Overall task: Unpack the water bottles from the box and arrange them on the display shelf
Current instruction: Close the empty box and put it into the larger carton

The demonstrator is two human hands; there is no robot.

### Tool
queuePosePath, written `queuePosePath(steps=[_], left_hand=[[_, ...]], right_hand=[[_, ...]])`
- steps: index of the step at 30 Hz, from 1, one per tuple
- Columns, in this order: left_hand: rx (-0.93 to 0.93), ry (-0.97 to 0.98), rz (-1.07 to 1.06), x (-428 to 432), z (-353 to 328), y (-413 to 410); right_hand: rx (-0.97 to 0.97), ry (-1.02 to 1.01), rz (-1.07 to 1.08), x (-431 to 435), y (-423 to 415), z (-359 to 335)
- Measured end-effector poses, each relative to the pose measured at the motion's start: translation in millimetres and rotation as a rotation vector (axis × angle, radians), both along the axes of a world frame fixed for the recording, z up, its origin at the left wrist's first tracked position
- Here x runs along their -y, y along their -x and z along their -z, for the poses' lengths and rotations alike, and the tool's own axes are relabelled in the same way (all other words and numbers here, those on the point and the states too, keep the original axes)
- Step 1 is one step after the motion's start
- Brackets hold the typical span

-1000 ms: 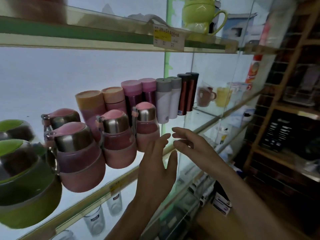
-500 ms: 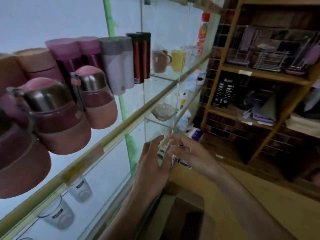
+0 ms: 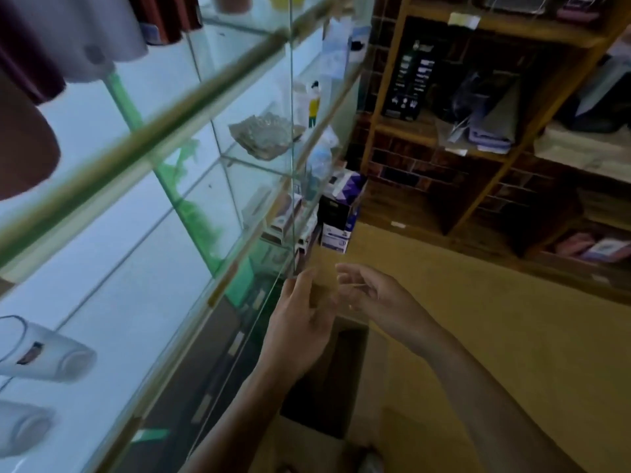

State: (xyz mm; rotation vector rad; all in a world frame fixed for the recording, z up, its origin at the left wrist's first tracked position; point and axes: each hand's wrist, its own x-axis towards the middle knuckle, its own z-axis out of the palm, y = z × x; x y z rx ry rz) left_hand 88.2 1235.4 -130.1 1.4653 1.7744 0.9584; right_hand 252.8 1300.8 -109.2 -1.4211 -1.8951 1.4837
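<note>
Your two hands have come down from the row of pink bottles, and your view has dropped with them. A second ago you were reaching at shelf height. Now your left hand and right hand hang just above the open cardboard box. Both are empty, with the fingers loosely spread, slightly curled and holding nothing. I read that as one placement finished and the reach for the next bottle begun.

The inside of the box is a dark rectangle between matt tan flaps, and I cannot tell whether any bottles remain in it. Well above the box and to its left, on the glass display shelf, the bottles already set out show only their lower ends: a rounded, matt pink bottle and a smooth pale grey cylinder bottle. The shelf is clear plate glass with a brassy front strip. It looks hard and slick, so set bottles down gently.
</note>
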Motion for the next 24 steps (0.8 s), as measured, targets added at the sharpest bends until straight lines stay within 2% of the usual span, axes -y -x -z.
queuePosePath(steps=[9, 15, 19, 24], left_hand=[[0.005, 0.211, 0.003, -24, 75, -49], [0.015, 0.26, 0.012, -50, 150, -78], [0.026, 0.332, 0.003, -62, 232, -91], [0.043, 0.431, 0.024, -66, 369, -93]], right_hand=[[0.0, 0.188, 0.044, -23, -52, 101], [0.012, 0.275, 0.073, -48, -81, 178], [0.034, 0.332, 0.127, -66, -96, 256], [0.044, 0.389, 0.178, -66, -104, 386]])
